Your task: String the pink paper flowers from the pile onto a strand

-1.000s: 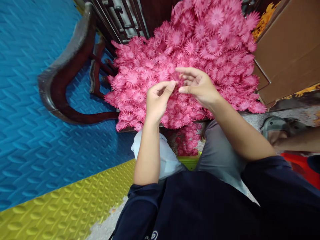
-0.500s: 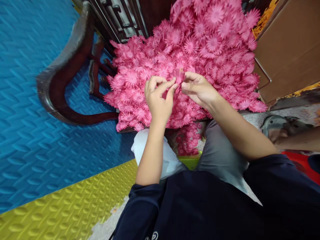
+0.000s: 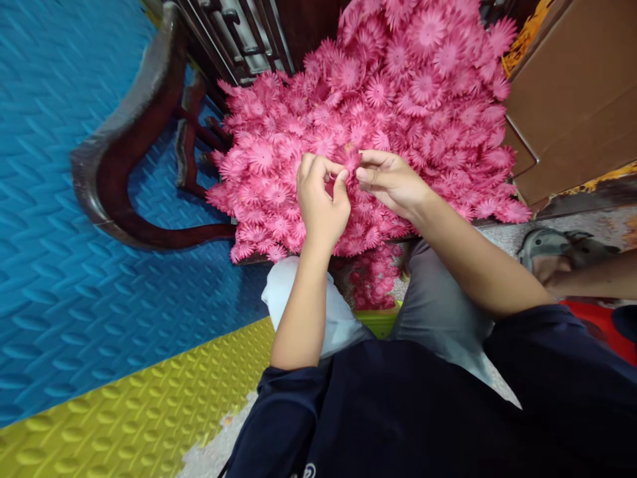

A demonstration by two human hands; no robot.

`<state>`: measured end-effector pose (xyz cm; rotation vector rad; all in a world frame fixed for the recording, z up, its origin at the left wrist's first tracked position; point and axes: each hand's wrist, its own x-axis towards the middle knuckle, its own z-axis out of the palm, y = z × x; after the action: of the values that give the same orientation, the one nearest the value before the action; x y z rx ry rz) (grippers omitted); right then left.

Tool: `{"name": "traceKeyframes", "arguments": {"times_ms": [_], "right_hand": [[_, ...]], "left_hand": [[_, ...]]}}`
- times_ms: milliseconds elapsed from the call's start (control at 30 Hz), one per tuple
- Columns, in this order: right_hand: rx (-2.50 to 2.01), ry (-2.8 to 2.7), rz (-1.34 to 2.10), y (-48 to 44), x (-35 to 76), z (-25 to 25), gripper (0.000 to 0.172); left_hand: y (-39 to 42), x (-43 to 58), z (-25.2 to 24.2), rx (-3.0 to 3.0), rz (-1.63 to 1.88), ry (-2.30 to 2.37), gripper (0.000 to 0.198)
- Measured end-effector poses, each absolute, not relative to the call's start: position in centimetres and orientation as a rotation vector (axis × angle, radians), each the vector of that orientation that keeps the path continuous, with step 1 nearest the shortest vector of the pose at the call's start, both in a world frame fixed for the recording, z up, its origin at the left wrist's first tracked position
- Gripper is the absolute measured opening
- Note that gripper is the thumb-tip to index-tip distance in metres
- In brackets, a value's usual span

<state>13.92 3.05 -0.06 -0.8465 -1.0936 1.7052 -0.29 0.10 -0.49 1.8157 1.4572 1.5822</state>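
Observation:
Between my two hands is a pink artificial flower (image 3: 352, 158), somewhat blurred against the many others behind it. My left hand (image 3: 322, 196) pinches its left side with thumb and forefinger, the other fingers curled. From the right, my right hand (image 3: 393, 182) grips the flower's edge between thumb and fingertips. Both hands are held over a large heap of pink artificial flowers (image 3: 428, 86), whose petals are spread in layers. The exact contact of the fingertips on the petals is hard to make out.
A dark carved wooden armrest (image 3: 107, 179) curves at the left, over blue matting (image 3: 44, 279) with a yellow strip (image 3: 124, 398). A cardboard box (image 3: 577, 99) stands at the right. More pink flowers (image 3: 375, 275) lie below, between my knees. Another person's sandalled foot (image 3: 552, 255) is at the right.
My left hand has shifted slightly right and down, and its fingers have curled more. My right hand has moved a little left. The flower has turned between them.

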Motion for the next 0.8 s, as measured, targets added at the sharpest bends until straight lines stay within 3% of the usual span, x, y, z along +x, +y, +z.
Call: {"name": "traceKeyframes", "arguments": {"times_ms": [533,800], "right_hand": [[-0.800,-1.151,1.728,2.8,13.2,0.4,0.046],[-0.869,-1.013,1.691,1.9,12.0,0.5,0.044]], "left_hand": [[0.6,-0.8,-0.9,1.498,1.611,1.202,0.045],[1.3,-1.3,-2.1,1.438,1.596,1.308,0.039]]}}
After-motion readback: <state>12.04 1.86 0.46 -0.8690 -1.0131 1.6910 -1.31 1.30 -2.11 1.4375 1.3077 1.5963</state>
